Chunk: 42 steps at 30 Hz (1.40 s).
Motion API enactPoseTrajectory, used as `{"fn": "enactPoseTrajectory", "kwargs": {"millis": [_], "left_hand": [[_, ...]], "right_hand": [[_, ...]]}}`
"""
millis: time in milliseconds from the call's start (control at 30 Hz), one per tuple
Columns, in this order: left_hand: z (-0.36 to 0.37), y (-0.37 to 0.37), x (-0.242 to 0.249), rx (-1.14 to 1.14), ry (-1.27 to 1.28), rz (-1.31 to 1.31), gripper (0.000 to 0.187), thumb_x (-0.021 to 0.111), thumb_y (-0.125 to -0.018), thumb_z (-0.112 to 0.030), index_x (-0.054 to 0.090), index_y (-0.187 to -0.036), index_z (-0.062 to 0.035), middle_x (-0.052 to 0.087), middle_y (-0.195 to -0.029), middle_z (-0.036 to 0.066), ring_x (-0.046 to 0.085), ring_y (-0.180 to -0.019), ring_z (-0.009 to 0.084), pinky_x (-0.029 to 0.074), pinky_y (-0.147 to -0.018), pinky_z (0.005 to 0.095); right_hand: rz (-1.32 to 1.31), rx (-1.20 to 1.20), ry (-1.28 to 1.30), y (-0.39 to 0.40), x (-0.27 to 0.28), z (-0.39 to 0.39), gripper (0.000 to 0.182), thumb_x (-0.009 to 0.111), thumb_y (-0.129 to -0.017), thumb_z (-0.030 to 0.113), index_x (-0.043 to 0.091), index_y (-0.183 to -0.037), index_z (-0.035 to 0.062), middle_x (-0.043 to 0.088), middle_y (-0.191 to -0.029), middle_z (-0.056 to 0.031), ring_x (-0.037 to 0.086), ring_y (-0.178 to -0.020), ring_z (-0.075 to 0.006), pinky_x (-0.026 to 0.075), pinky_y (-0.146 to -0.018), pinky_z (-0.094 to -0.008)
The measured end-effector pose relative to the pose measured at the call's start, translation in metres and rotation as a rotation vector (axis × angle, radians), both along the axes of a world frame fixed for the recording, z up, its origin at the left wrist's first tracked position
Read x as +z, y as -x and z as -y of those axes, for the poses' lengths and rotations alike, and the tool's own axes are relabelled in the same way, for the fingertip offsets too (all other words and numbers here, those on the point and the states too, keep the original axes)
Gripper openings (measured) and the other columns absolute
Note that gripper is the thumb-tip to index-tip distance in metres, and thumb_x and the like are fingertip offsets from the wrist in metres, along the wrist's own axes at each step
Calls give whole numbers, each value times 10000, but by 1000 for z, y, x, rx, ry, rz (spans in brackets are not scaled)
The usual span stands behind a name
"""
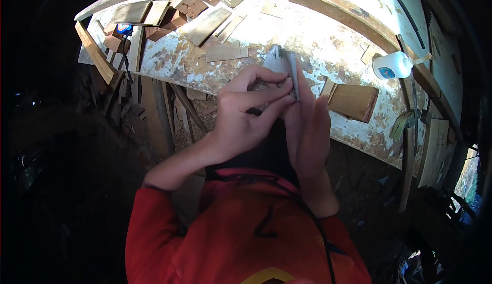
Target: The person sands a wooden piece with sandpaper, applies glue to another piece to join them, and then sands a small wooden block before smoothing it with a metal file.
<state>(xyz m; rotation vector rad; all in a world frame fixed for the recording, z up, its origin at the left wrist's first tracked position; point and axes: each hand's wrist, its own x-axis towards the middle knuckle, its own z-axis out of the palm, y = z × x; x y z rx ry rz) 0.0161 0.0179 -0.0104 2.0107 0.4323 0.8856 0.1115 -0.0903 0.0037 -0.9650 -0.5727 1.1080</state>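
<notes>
Near the bench's front edge, a thin grey sheet (292,74), folded or rolled along its length, is between my two hands. It looks like sandpaper, though its surface is too small to make out. My left hand (238,109) pinches the sheet's near edge with bent fingertips. My right hand (310,125) is held upright against the other side, its fingers stretched along the sheet and its palm turned inward. Part of the sheet is hidden behind the fingers.
On the paint-worn workbench (192,74), wood blocks (188,2) and offcuts lie at the back left, beside a blue tape measure (124,28). At right are a brown wood block (353,102) and a white glue bottle (392,65). A long wooden rail (328,3) crosses the back.
</notes>
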Motion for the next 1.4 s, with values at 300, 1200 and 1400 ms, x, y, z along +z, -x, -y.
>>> {"fn": "enactPoseTrajectory", "kwargs": {"millis": [300,1200,1400], "left_hand": [[3,-6,-4,68,142,46,230,791,-871,62,801,-1100,39,729,-1067,152,737,-966,238,583,-842,304],[1,-9,-5,87,125,64,241,769,-901,72,794,-1138,40,735,-1095,151,736,-976,209,583,-850,299],[-6,-11,-14,82,167,64,232,779,-889,69,799,-1118,39,738,-1091,150,742,-962,216,587,-841,300]], "right_hand": [[86,-11,-35,5,3,6,1039,198,-1071,746,109,-1668,-100,166,-1748,-256,173,-1631,-359,137,-1317,-467],[79,-11,-40,4,3,5,1037,153,-1064,758,84,-1680,-74,143,-1766,-226,160,-1638,-360,142,-1309,-459],[88,-54,-78,6,0,3,987,165,-1089,716,108,-1677,-75,165,-1757,-232,165,-1636,-348,142,-1314,-469]]}}
